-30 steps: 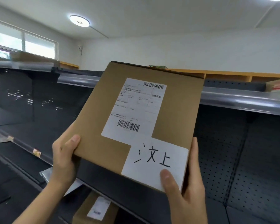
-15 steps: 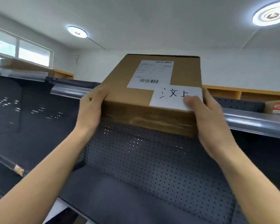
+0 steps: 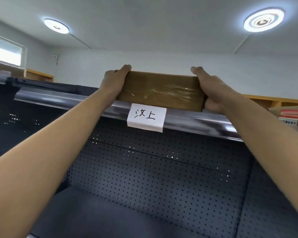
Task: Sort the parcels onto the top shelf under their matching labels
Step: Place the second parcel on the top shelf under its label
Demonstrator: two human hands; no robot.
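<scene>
A brown cardboard parcel (image 3: 160, 91) with clear tape on its near side lies flat at the front edge of the top shelf (image 3: 58, 100). My left hand (image 3: 114, 81) grips its left end and my right hand (image 3: 212, 91) grips its right end. Directly below the parcel, a white paper label (image 3: 146, 117) with handwritten characters hangs on the shelf's front rail. The parcel's top face and its own label are hidden from this low angle.
Another box with red print (image 3: 290, 115) sits on the top shelf at the far right. Below the rail are a dark perforated back panel (image 3: 153, 170) and a lower dark shelf (image 3: 110, 219). Wooden cabinets (image 3: 272, 101) run along the far wall.
Both hands lifted the parcel from chest height up to the top shelf and laid it flat. The shelf's label, hidden by the parcel before, shows beneath it.
</scene>
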